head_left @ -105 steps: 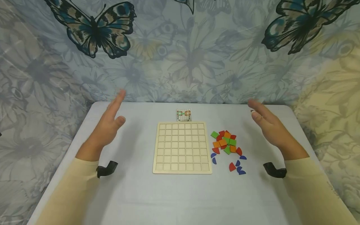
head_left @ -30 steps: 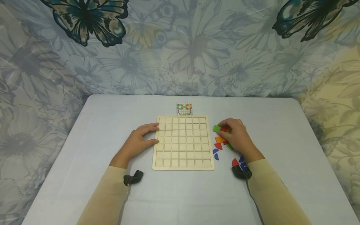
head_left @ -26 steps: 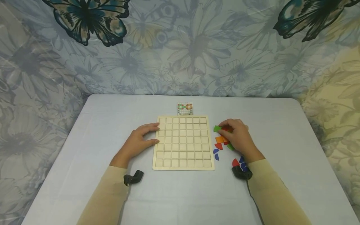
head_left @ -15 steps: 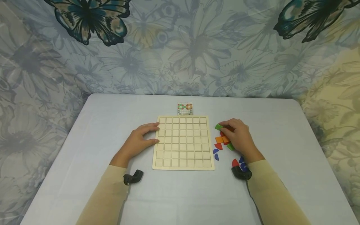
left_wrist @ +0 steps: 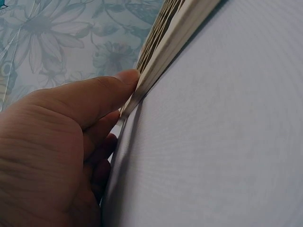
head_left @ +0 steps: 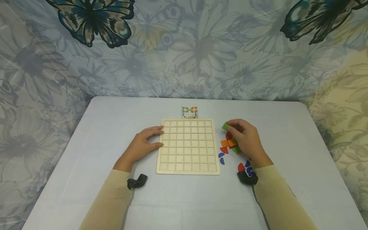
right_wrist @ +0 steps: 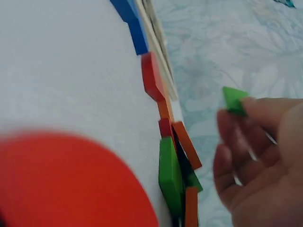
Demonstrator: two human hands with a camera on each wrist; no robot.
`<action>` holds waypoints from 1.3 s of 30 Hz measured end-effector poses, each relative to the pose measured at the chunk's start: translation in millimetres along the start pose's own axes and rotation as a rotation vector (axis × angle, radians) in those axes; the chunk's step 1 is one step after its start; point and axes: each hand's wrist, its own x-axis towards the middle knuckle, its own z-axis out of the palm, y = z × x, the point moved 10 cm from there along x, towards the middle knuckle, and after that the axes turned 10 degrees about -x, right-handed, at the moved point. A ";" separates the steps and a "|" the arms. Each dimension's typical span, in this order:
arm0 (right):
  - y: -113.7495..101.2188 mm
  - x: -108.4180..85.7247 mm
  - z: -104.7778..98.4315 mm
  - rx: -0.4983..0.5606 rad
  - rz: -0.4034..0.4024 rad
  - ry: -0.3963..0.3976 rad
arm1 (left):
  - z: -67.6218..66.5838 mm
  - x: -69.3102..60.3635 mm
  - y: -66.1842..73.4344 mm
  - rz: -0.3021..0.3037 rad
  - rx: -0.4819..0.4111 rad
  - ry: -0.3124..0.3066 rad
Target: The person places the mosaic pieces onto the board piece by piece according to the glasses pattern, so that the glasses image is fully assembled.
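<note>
In the head view my left hand [head_left: 144, 143] rests against the left edge of a pale wooden grid board [head_left: 188, 147], thumb and fingertips spread along it. The left wrist view has the thumb [left_wrist: 102, 97] touching the board's edge [left_wrist: 156, 61]. My right hand [head_left: 246, 135] pinches a green square tile [head_left: 225, 126] between thumb and fingers, lifted off the pile to the board's right. Under and beside that hand lie orange tiles [head_left: 224, 143], red quarter-round tiles [head_left: 224, 150] and another green tile [head_left: 235, 149], partly hidden by it.
A small printed pattern card [head_left: 189, 111] lies behind the board. Blue pieces [head_left: 222, 161] lie by the board's right edge. More blue pieces [head_left: 248, 163] and a red quarter-round [head_left: 241, 167] are near the black right wrist mount [head_left: 247, 178]. A white cloth [head_left: 184, 201] covers the table.
Both hands came down from the air: the left to the board's edge, the right to the tile pile. Over the last second the right hand has lifted the green tile slightly up and right.
</note>
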 end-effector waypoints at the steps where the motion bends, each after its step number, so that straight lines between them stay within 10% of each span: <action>1: -3.3 -0.5 -0.7 0.018 0.001 -0.002 | 0.0 0.2 0.0 0.000 -0.001 0.001; 17: -55.8 -2.7 15.1 0.228 -0.130 -0.071 | 0.5 0.5 1.8 0.001 -0.006 0.006; 39: -122.0 20.3 131.2 0.267 -0.175 -0.290 | -2.2 0.9 -1.1 0.017 0.030 -0.006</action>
